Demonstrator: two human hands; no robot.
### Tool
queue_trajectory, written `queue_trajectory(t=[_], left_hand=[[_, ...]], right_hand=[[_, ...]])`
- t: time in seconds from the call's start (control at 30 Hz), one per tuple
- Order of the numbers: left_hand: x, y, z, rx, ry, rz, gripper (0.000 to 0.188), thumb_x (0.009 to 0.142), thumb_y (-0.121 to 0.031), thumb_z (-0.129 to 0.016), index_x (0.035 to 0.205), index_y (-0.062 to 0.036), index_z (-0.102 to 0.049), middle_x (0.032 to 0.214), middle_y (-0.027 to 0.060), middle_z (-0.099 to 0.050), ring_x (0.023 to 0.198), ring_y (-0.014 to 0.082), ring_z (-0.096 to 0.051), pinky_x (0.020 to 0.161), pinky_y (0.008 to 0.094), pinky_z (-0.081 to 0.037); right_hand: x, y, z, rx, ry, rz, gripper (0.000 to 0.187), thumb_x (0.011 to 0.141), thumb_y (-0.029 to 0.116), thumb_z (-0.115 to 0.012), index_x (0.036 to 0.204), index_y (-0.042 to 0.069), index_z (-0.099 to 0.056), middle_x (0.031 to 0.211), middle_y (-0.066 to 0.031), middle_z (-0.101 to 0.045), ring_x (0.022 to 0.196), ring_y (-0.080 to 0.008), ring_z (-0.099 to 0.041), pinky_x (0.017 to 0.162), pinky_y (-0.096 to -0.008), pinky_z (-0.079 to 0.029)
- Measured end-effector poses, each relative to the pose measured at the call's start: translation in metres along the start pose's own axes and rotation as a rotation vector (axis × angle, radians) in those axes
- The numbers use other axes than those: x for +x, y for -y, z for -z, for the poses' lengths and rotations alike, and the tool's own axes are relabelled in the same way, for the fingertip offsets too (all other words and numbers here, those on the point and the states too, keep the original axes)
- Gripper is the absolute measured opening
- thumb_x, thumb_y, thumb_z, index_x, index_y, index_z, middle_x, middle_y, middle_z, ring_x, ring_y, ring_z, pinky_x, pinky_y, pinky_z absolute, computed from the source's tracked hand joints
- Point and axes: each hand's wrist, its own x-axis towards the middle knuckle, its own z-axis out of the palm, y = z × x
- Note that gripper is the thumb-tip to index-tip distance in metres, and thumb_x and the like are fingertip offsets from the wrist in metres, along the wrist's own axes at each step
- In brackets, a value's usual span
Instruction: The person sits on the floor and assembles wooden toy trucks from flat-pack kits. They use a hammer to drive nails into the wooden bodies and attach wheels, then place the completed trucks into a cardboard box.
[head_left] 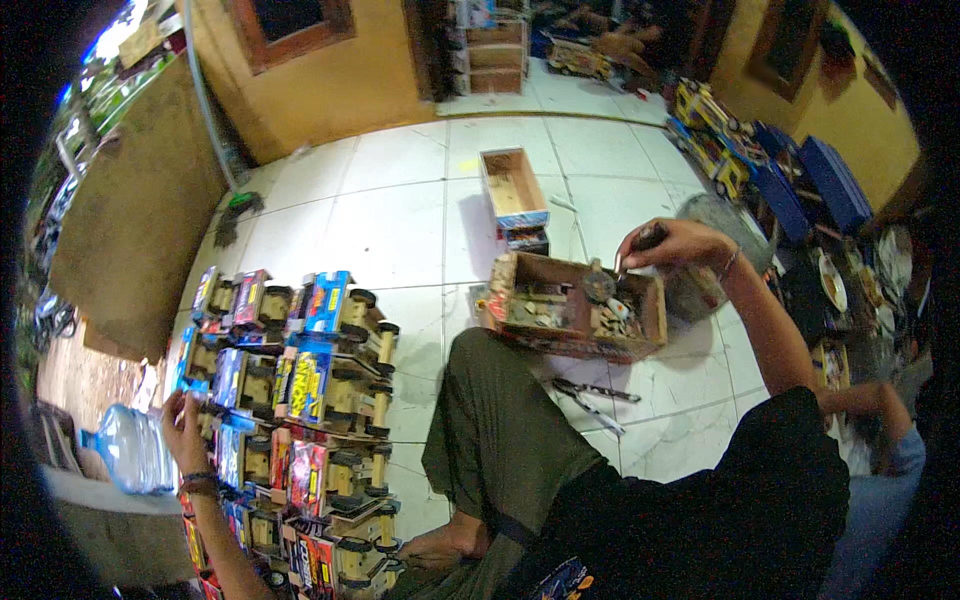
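Raised over the wooden box (570, 340), my right hand (690, 243) is closed round a dark-handled tool (650, 236) with a thin metal shaft. Its shaft points down at the box's right part, close to a round greyish thing (599, 288). Small loose pieces (615, 322) lie inside, too blurred to name. Far to the left, my left hand (182, 432) is at the outer edge of the rows of toy trucks (305, 385), fingers stretched forward and slightly bent. Whether it touches a truck I cannot tell. The trucks have bright printed sides, bare wooden parts and black wheels.
Pliers (590, 395) lie on the tiled floor below the box. Beyond it stands an open wooden tray (515, 190). A water bottle (135, 450) lies at left. Yellow toy trucks (715, 140) and blue cases (835, 185) stand at far right. Another person's arm (875, 402) shows at right.
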Motion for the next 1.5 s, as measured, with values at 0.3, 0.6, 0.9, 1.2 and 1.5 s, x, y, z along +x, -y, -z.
queue_trajectory(t=[0.3,0.6,0.9,1.2,1.5], left_hand=[[-0.176,-0.223,-0.118,-0.18,0.554,-0.516,0.027,0.083,-0.011,-0.078,0.106,-0.0022,-0.066,0.098,0.0111,-0.069,0.085,0.0193,-0.07,0.073,0.03,-0.056],[-0.188,-0.226,-0.086,-0.052,0.234,-0.453,0.023,0.079,-0.009,-0.08,0.094,-0.0036,-0.063,0.09,0.0106,-0.065,0.073,0.0225,-0.066,0.064,0.0347,-0.054],[-0.169,-0.214,-0.082,-0.013,0.081,-0.644,0.02,0.079,-0.006,-0.079,0.093,-0.0049,-0.065,0.088,0.0111,-0.067,0.075,0.0263,-0.067,0.067,0.0356,-0.054],[-0.171,-0.209,-0.086,0.024,0.18,-0.638,0.018,0.083,-0.003,-0.075,0.099,-0.0039,-0.068,0.087,0.0117,-0.07,0.077,0.0253,-0.068,0.064,0.035,-0.053],[-0.172,-0.214,-0.084,-0.474,0.533,0.124,0.018,0.091,-0.008,-0.07,0.102,0.0023,-0.062,0.09,0.0093,-0.071,0.083,0.013,-0.068,0.073,0.0253,-0.055]], right_hand=[[0.026,0.157,-0.143,0.18,0.288,0.445,0.026,0.092,0.026,-0.07,0.105,0.004,-0.071,0.102,-0.0031,-0.071,0.097,-0.0098,-0.062,0.091,-0.027,-0.048],[0.027,0.21,-0.217,0.227,0.149,0.799,0.025,0.096,0.023,-0.067,0.107,0.001,-0.067,0.094,-0.0014,-0.069,0.091,-0.006,-0.059,0.083,-0.0241,-0.048],[0.017,0.216,-0.232,0.324,0.101,0.755,0.025,0.095,0.025,-0.068,0.106,0.002,-0.068,0.091,-0.0008,-0.067,0.086,-0.0049,-0.058,0.076,-0.0224,-0.049],[0.028,0.208,-0.241,0.349,0.079,0.786,0.025,0.095,0.024,-0.067,0.108,0.002,-0.067,0.092,-0.0021,-0.069,0.087,-0.006,-0.06,0.077,-0.024,-0.051],[0.042,0.201,-0.25,0.176,-0.114,0.992,0.022,0.092,0.016,-0.069,0.109,0.002,-0.067,0.099,-0.0098,-0.072,0.094,-0.0171,-0.068,0.084,-0.0296,-0.052]])
